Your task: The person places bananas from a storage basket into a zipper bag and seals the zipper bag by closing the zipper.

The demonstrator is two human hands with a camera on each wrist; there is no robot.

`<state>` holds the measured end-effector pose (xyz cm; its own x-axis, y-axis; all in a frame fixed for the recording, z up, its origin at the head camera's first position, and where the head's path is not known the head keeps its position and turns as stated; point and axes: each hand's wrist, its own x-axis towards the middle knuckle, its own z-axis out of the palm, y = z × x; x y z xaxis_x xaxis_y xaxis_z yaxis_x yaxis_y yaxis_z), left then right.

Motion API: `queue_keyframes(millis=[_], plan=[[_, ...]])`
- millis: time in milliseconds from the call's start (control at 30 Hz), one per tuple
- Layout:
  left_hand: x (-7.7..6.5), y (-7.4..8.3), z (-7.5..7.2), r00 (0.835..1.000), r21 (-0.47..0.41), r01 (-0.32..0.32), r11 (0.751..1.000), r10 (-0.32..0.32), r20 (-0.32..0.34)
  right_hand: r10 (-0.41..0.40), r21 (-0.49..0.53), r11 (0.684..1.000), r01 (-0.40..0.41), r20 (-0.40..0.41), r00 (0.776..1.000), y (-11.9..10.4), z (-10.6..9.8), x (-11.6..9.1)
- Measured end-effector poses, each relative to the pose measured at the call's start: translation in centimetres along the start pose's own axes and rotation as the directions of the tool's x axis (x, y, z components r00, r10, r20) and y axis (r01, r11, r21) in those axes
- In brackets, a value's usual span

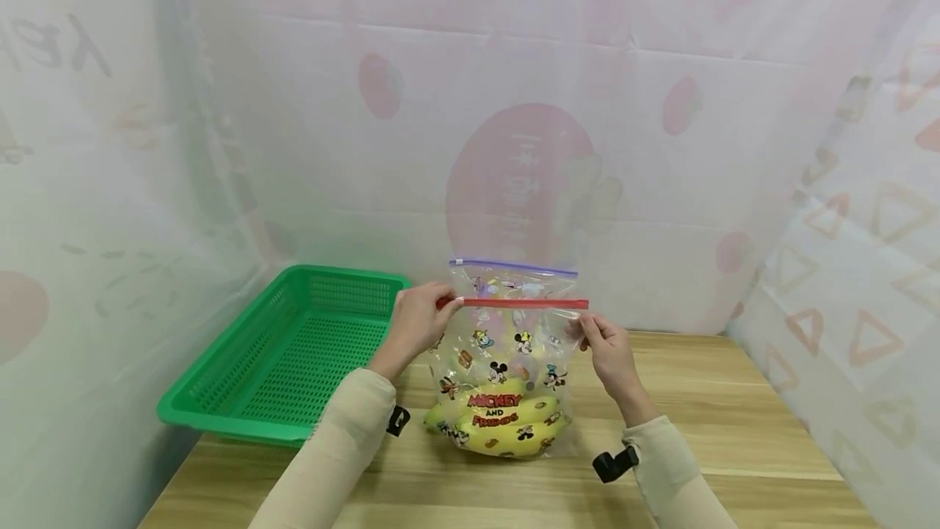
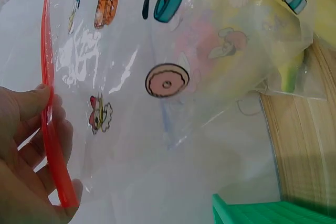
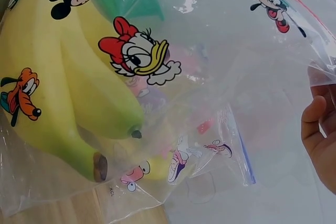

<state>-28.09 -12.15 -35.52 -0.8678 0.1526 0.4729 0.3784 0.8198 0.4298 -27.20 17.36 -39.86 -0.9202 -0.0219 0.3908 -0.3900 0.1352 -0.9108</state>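
Note:
A clear zip bag (image 1: 485, 349) with cartoon prints and a red closure strip (image 1: 525, 303) stands upright on the table, with yellow bananas (image 3: 37, 61) inside. My left hand (image 1: 422, 317) pinches the left end of the red strip, thumb on one side and fingers behind. At the other end my right hand (image 1: 609, 349) pinches the bag's edge just below the strip. Behind it stands a second clear printed bag with a purple-blue strip (image 1: 514, 268). Its lower part is mostly hidden by the front bag.
To the left, a green plastic basket (image 1: 282, 423) with slotted sides sits on the wooden table (image 1: 720, 415), close to the left hand and forearm. Pale printed sheets (image 1: 330, 145) hang behind the table and along both sides.

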Motion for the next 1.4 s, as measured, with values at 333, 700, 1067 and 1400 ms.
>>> queue_keyframes(millis=[333, 700, 1067, 1400], plan=[[-0.3, -1.4, -0.9, 0.998, -0.007, 0.045, 0.999, -0.045, 0.036, -0.041, -0.014, 0.999, 0.041, -0.012, 0.999, 2.0, -0.7, 0.3], [-0.5, -2.2, -1.4, 0.997, -0.026, 0.057, 0.998, -0.055, 0.062, -0.026, -0.012, 1.000, 0.026, -0.004, 1.000, 2.2, -1.5, 0.0], [-1.0, -3.4, -2.2, 0.993, -0.045, 0.086, 0.995, -0.083, 0.083, -0.041, -0.027, 0.999, 0.041, -0.026, 0.999, 2.5, -1.7, -0.5], [0.2, -3.6, -2.1, 0.985, -0.112, 0.135, 0.985, -0.121, 0.125, -0.001, -0.030, 1.000, -0.001, -0.046, 0.999, 2.7, -1.4, 0.1]])
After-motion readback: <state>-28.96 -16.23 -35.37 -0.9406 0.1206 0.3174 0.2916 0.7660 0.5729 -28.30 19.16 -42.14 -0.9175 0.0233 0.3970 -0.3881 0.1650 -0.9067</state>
